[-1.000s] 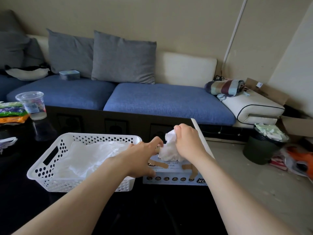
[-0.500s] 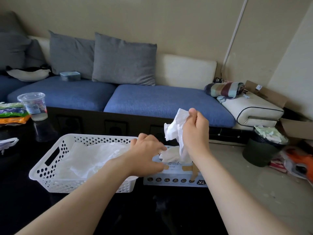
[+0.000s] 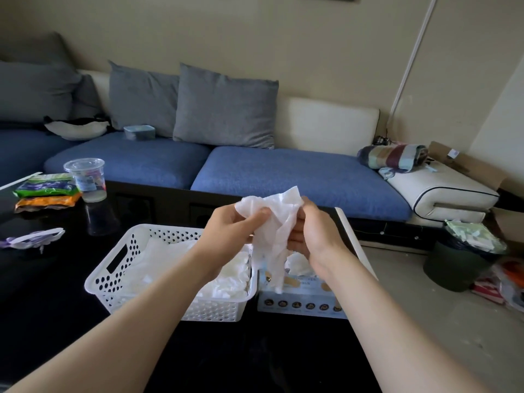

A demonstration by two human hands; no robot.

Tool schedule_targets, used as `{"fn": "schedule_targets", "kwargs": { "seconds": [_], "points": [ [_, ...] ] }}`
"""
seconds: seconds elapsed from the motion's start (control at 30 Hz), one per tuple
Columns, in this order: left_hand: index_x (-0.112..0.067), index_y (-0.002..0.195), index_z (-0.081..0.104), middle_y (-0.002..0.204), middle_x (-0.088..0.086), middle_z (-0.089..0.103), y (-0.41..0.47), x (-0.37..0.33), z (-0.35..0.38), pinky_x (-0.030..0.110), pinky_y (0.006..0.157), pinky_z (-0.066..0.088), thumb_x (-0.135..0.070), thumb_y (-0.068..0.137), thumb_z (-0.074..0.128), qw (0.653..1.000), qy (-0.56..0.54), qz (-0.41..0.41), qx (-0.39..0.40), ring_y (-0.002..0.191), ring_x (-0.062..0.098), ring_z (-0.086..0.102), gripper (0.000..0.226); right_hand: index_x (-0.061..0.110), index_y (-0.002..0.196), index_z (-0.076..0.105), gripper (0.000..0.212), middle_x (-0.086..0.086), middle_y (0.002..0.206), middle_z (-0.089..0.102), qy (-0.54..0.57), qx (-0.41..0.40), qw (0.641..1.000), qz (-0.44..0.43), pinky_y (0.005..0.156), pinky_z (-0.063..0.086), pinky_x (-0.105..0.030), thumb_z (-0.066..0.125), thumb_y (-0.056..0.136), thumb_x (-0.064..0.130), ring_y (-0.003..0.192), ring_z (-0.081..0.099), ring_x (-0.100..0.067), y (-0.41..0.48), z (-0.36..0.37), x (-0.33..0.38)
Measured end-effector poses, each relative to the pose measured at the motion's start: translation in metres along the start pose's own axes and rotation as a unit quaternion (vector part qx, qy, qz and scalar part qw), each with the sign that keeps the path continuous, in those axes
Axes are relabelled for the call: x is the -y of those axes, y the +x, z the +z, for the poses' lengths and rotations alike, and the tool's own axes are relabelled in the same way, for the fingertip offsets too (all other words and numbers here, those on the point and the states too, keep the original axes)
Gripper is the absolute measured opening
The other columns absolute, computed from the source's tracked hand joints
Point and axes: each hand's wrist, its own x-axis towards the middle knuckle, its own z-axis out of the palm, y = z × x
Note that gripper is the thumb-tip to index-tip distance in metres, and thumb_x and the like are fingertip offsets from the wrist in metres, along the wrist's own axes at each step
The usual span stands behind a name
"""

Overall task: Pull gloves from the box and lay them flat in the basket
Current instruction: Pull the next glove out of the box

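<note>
A crumpled translucent white glove (image 3: 273,234) hangs in the air above the gap between basket and box. My left hand (image 3: 231,232) pinches its upper left part; my right hand (image 3: 310,231) grips its right side. The glove's lower end dangles down to the box top. The white perforated basket (image 3: 113,275) stands on the black table to the left, with several flat gloves (image 3: 226,279) inside. The glove box (image 3: 302,303) sits right beside the basket, more white gloves bunched at its opening (image 3: 297,263).
A clear plastic cup (image 3: 86,178) and snack packets (image 3: 46,192) stand at the table's far left, with a white-purple item (image 3: 31,239) nearer. A blue sofa with grey cushions runs behind. A dark waste bin (image 3: 460,262) stands on the floor at right.
My right hand lifted the glove clear of the box. My left hand left the box top and rose to take hold of the glove too.
</note>
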Motion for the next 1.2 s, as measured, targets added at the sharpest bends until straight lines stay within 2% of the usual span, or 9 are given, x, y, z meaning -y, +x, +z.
{"fn": "schedule_targets", "kwargs": {
  "seconds": [0.13,0.23,0.3,0.4,0.53,0.73,0.87,0.97,1.2],
  "points": [
    [-0.011,0.097,0.079,0.095,0.009,0.080,-0.002,-0.003,-0.011,0.038,0.079,0.061,-0.032,0.097,0.075,0.999,-0.013,-0.014,-0.037,0.093,0.029,0.077,0.021,0.012,0.108,0.082,0.067,-0.012,0.100,0.083,0.049,0.050,0.997,0.022,0.091,0.061,-0.042,0.045,0.103,0.068,0.098,0.079,-0.028,-0.004,0.008,0.004],
    [-0.003,0.106,0.074,0.100,0.015,0.079,-0.005,-0.004,-0.018,0.045,0.083,0.064,-0.028,0.093,0.081,0.999,-0.023,-0.024,-0.023,0.094,0.033,0.078,0.029,0.014,0.100,0.082,0.040,-0.007,0.096,0.081,0.019,0.075,0.997,-0.022,0.082,0.058,-0.038,0.068,0.096,0.051,0.092,0.076,-0.024,-0.007,0.014,0.006],
    [0.000,0.108,0.071,0.101,0.015,0.079,-0.007,-0.004,-0.022,0.048,0.084,0.064,-0.031,0.090,0.084,0.999,-0.019,-0.028,-0.020,0.095,0.033,0.078,0.038,0.018,0.099,0.083,0.027,-0.005,0.100,0.081,0.001,0.079,0.996,-0.048,0.089,0.058,-0.043,0.077,0.084,0.040,0.103,0.075,-0.027,-0.008,0.018,0.004],
    [-0.002,0.095,0.065,0.100,0.019,0.077,-0.007,-0.004,-0.030,0.050,0.082,0.061,-0.033,0.089,0.085,0.999,-0.015,-0.038,-0.034,0.093,0.033,0.077,0.037,0.020,0.102,0.084,0.019,-0.004,0.105,0.082,0.005,0.061,0.996,-0.062,0.097,0.061,-0.044,0.078,0.085,0.025,0.110,0.075,-0.028,-0.009,0.024,0.005],
    [-0.011,0.077,0.050,0.080,0.012,0.055,-0.001,-0.001,-0.036,0.047,0.069,0.052,-0.008,0.081,0.063,0.993,-0.025,-0.081,-0.077,0.079,0.034,0.055,0.014,0.024,0.092,0.082,0.011,-0.001,0.103,0.081,0.013,0.026,0.997,-0.072,0.093,0.059,-0.043,0.074,0.095,0.019,0.107,0.073,-0.027,-0.010,0.028,0.007],
    [-0.001,0.097,0.066,0.083,0.010,0.064,-0.009,-0.001,-0.040,0.038,0.067,0.060,-0.002,0.082,0.042,0.989,-0.035,-0.142,0.031,0.073,0.022,0.064,0.029,0.023,0.083,0.075,0.026,-0.003,0.089,0.071,0.027,0.037,0.995,-0.090,0.077,0.051,-0.037,0.059,0.100,0.013,0.086,0.065,-0.021,-0.015,0.033,0.016],
    [0.000,0.101,0.070,0.097,0.012,0.071,-0.009,-0.004,-0.040,0.044,0.074,0.060,-0.035,0.092,0.046,0.982,-0.101,-0.155,0.025,0.084,0.027,0.065,0.043,0.023,0.078,0.067,0.028,0.000,0.082,0.062,-0.009,0.054,0.992,-0.118,0.073,0.044,-0.035,0.054,0.099,0.011,0.082,0.056,-0.019,-0.018,0.035,0.018],
    [-0.010,0.108,0.082,0.104,0.008,0.079,-0.007,-0.006,-0.041,0.041,0.084,0.061,-0.070,0.095,0.052,0.984,-0.032,-0.166,0.053,0.094,0.025,0.074,0.068,0.024,0.078,0.065,0.025,0.000,0.080,0.058,-0.032,0.070,0.987,-0.144,0.075,0.042,-0.037,0.056,0.096,0.009,0.081,0.052,-0.020,-0.019,0.036,0.017],
    [0.001,0.109,0.071,0.096,0.009,0.074,-0.006,-0.004,-0.038,0.039,0.081,0.057,-0.039,0.097,0.074,0.997,-0.053,-0.059,-0.018,0.089,0.021,0.069,0.042,0.018,0.091,0.070,0.012,0.004,0.076,0.070,-0.085,0.040,0.984,-0.154,0.066,0.049,-0.026,0.066,0.091,0.007,0.070,0.060,-0.009,-0.019,0.033,0.014]
  ]
}}
